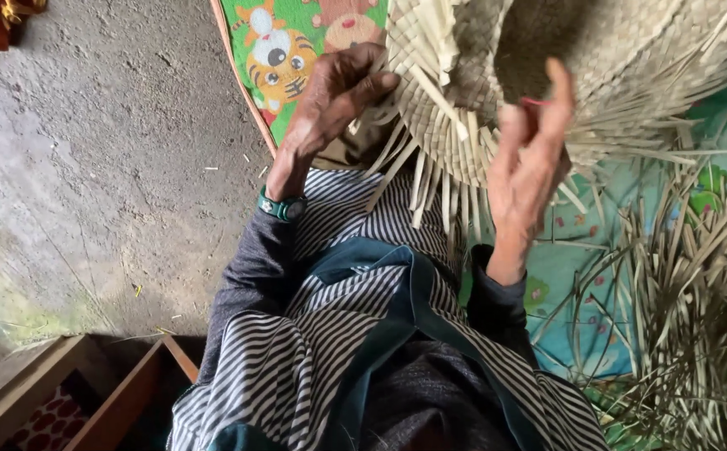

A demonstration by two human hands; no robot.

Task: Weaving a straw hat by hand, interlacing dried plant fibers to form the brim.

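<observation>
While pinching the half-woven straw mat (581, 58) raised over the lap, keep left hand (334, 92) clamped on its edge, right hand (531, 159) gripping loose strips; fold each snug, evenly tensioned.

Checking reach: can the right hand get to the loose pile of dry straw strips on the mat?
Probably yes: the right hand is up at the woven straw piece, and the loose strip pile lies just below-right, nothing between.

Half-woven pale straw mat (547, 75), loose strip ends fanning from its edge, raised above the lap.
</observation>
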